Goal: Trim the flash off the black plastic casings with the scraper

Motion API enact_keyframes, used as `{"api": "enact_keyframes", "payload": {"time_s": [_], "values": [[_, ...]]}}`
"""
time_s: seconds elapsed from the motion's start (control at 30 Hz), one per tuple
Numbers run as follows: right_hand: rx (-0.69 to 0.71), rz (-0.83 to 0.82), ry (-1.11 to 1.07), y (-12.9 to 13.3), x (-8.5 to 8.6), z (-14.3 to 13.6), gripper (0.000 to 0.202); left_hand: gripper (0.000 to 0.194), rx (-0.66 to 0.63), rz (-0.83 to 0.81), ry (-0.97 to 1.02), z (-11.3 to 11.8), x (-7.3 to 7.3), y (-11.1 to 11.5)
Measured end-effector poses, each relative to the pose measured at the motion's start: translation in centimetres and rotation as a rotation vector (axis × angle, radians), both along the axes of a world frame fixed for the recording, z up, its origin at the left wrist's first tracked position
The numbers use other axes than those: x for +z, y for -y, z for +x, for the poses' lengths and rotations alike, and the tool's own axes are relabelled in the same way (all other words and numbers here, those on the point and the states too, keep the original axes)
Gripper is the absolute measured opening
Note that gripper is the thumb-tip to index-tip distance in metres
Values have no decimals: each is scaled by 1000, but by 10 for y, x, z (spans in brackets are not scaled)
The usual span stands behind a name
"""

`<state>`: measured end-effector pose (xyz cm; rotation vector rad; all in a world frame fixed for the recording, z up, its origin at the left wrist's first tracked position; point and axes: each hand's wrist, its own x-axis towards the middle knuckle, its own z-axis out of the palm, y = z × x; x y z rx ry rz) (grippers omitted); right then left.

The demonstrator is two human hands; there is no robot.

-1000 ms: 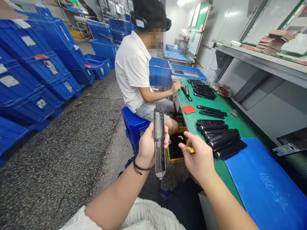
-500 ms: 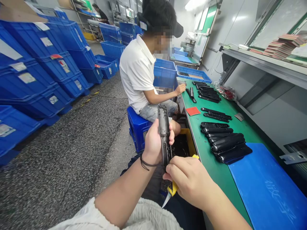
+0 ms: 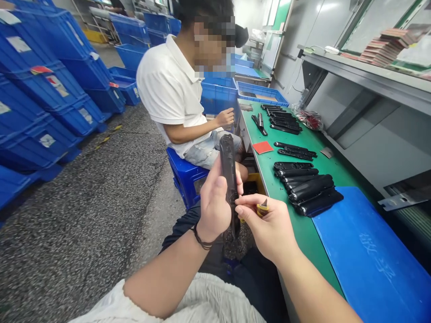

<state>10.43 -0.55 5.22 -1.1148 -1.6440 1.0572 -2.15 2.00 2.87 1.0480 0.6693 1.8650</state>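
My left hand (image 3: 215,202) is wrapped round a long black plastic housing half (image 3: 228,163), which stands nearly upright above my lap. My right hand (image 3: 269,222) meets the housing at its lower right edge, thumb and forefinger pinched close against it. A yellow-handled knife (image 3: 262,208) is tucked in that hand; a dark pointed end sticks up between the fingers, and most of the tool is hidden. Whether the fingertips hold a small bit of plastic I cannot make out. More black housings (image 3: 314,193) lie in a row on the green table (image 3: 261,168) to the right.
A blue sheet (image 3: 367,242) covers the table's near end, and a red card (image 3: 263,147) lies near its edge. Beside the table a co-worker (image 3: 171,85) sits on a blue stool (image 3: 185,172). Blue crates (image 3: 50,107) are stacked at left. A yellow bin (image 3: 257,180) stands below.
The housing has turned from its ribbed inner face to a narrower, smoother side. My right hand has moved up along it, and the knife blade no longer points down. The co-worker's hand has left the table.
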Motion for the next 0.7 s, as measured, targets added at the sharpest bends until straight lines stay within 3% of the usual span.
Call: {"api": "enact_keyframes", "payload": {"time_s": [0.2,0.3,0.4,0.5,0.6,0.63,0.7], "values": [[-27,-74,53,3,-2,-4,17,41,157,128,-110,12,-16,-3],[-123,66,115,4,-3,-6,17,41,227,130,-27,17,-18,-3],[-178,281,210,0,-3,-1,18,39,144,67,117,17,-15,-5],[-148,287,368,-10,-4,15,11,39,6,-3,212,10,-14,-10],[-162,213,611,-22,-5,35,44,43,-179,-134,259,0,-16,-14],[-154,206,653,-25,-4,40,44,45,-239,-189,244,-3,-18,-14],[-106,265,656,-30,1,50,22,48,-329,-269,171,-6,-21,-12]]}}
